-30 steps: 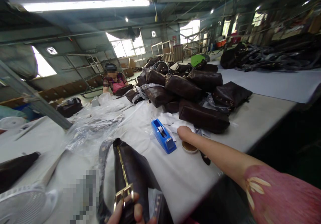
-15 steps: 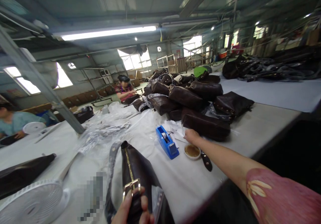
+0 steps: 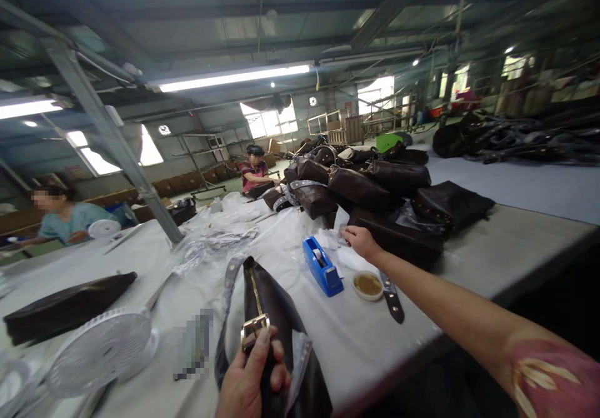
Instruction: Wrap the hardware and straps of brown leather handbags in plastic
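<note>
My left hand (image 3: 253,371) is closed around a dark brown strap just below its gold buckle (image 3: 255,324). Under it lies a dark brown leather bag (image 3: 272,296) with a gold zipper and clear plastic at its side. Farther out, my right hand (image 3: 363,243) pinches a thin whitish sheet (image 3: 341,218), whether paper or plastic I cannot tell. A blue tape dispenser (image 3: 323,268) stands just left of that arm. Close by are a round dish (image 3: 368,285) with brown contents and a studded strap end (image 3: 392,302).
Many dark bags (image 3: 359,187) are heaped beyond my right hand. On the left lie a white fan (image 3: 103,352), another dark bag (image 3: 70,305) and crumpled plastic (image 3: 201,249). A metal post (image 3: 117,143) rises from the table. Two people sit across it.
My right hand has lifted slightly off the table's loose sheets, and a whitish piece now shows at its fingertips. My left hand keeps hold of the strap. The view has turned left.
</note>
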